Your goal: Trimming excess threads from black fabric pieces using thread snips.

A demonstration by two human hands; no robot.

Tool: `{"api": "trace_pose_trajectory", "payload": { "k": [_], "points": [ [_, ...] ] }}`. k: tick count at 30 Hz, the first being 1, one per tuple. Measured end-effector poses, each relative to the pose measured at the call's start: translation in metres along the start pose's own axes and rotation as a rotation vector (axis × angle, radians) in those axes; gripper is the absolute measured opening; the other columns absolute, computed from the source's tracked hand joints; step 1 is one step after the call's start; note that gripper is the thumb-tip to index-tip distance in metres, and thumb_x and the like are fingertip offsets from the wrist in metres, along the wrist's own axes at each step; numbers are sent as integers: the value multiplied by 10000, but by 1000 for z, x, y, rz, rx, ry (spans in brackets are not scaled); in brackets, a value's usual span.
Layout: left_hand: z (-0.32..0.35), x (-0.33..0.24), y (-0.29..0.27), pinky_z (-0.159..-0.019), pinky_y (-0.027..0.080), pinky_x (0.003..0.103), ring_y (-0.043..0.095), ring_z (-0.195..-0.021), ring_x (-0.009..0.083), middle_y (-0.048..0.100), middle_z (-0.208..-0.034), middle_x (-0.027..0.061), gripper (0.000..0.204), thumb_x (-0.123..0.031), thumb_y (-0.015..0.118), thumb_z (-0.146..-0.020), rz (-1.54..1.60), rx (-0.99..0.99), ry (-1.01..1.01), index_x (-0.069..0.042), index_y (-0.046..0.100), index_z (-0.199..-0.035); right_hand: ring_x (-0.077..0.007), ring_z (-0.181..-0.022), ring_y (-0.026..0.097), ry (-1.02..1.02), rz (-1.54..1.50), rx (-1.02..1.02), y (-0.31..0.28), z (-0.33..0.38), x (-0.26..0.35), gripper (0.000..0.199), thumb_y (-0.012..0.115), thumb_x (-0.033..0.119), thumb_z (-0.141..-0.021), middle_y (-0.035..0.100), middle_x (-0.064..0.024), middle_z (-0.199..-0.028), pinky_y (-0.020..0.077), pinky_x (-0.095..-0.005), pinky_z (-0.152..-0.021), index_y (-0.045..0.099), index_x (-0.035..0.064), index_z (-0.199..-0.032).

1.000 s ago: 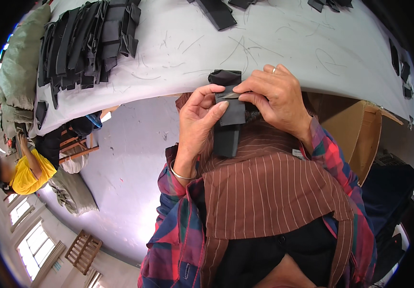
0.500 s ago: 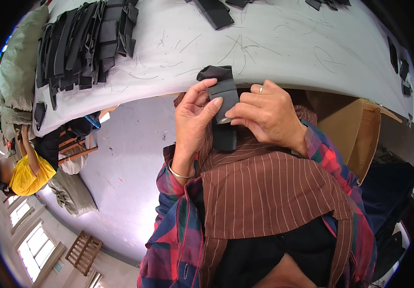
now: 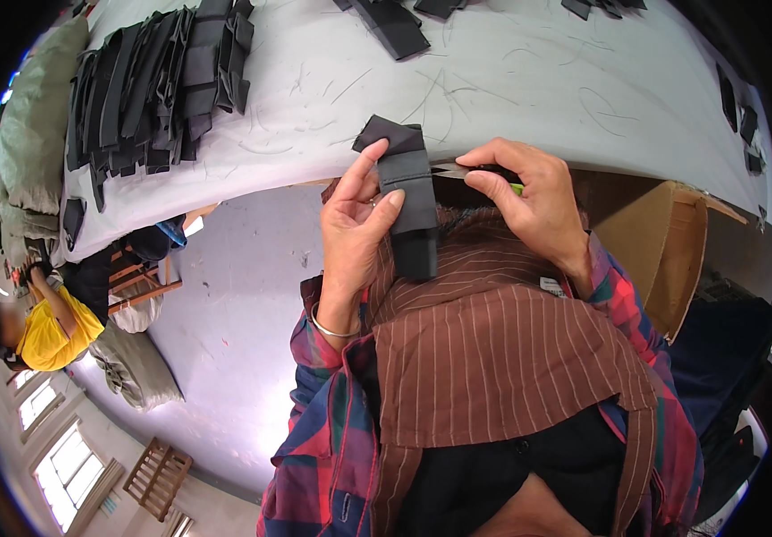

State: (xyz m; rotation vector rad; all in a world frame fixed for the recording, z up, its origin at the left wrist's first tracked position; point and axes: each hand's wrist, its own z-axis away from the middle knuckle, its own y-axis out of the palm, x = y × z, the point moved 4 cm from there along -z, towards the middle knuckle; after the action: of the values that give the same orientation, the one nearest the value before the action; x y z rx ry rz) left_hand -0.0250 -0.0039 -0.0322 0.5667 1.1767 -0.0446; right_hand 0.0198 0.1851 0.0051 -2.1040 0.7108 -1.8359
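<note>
My left hand [image 3: 355, 219] grips a dark grey fabric strip [image 3: 415, 201] between thumb and fingers. The strip hangs upright in front of my apron, its top end folded over and a seam crossing its middle. Just right of it, my right hand [image 3: 529, 192] is closed around thread snips [image 3: 449, 170], mostly hidden by the fingers. A slim metal point reaches from the fingertips toward the strip, and a bit of yellow-green shows beneath them. Whether the point touches the fabric I cannot tell.
A white-covered table [image 3: 314, 107] lies ahead, scattered with loose threads. Stacked dark strips [image 3: 149, 89] lie at its left, more strips [image 3: 395, 31] at the back. A cardboard box [image 3: 672, 251] stands below right. A person in a yellow shirt [image 3: 64, 331] works at far left.
My right hand has drawn away from the strip, up and to the right, and the snips' point now shows. The left hand still holds the strip, shifted slightly left.
</note>
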Motion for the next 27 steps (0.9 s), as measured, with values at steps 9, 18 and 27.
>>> {"api": "trace_pose_trajectory", "payload": {
  "k": [9, 18, 27],
  "points": [
    [0, -1, -2, -829, 415, 182, 530, -990, 71, 579, -1114, 67, 559, 91, 551, -838, -65, -32, -2, 31, 426, -1380, -205, -693, 622, 62, -16, 64, 1, 0, -2, 101, 663, 105, -833, 672, -86, -785, 471, -293, -639, 665, 30, -902],
    [-1, -3, 2, -803, 413, 168, 534, -973, 60, 568, -1187, 86, 540, 102, 519, -837, -31, -67, 3, 36, 433, -1366, -177, -734, 634, 87, 9, 112, 0, -1, -1, 109, 653, 74, -837, 675, -94, -809, 478, -274, -685, 666, -1, -915],
    [-1, -4, 2, -827, 426, 179, 541, -1008, 72, 564, -1219, 106, 538, 102, 512, -837, -56, -28, -6, 32, 435, -1365, -219, -739, 633, 48, 26, 87, 2, -1, -2, 110, 667, 78, -820, 673, -99, -811, 476, -293, -686, 672, 13, -909]
  ]
}}
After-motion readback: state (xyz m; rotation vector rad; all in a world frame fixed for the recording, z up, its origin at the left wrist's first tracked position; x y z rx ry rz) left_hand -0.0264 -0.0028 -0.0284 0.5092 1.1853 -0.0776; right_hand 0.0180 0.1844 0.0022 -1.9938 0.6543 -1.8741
